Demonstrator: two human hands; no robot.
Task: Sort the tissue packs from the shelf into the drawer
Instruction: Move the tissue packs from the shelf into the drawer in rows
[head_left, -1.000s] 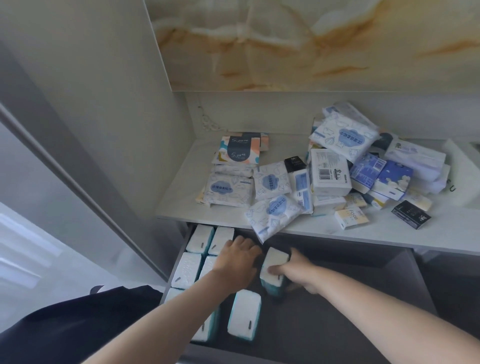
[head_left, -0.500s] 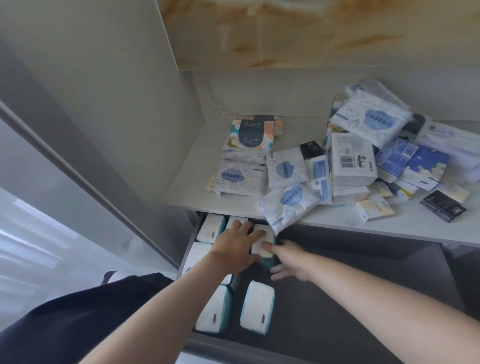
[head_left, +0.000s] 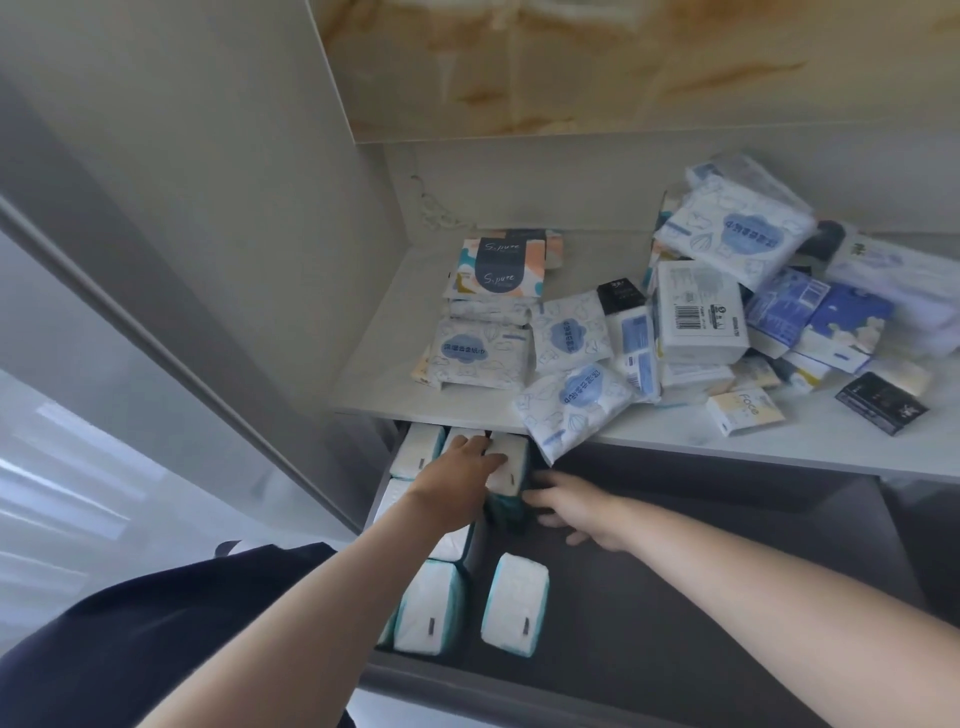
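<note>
We've slid the white pack back since a moment ago: it now stands in the rear row of the drawer, under the shelf edge. Our left hand lies flat on it, fingers straight; our right hand is spread loose beside it, gripping nothing.

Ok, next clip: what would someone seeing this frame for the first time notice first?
The loose heap of plastic-wrapped tissue packs, mostly white and blue, sprawled over the pale shelf. Below it, both arms reach into the dark open drawer: the left hand rests on a white teal-edged pack at the back, the right hand spread beside it. More such packs stand in rows along the drawer's left side.
</note>
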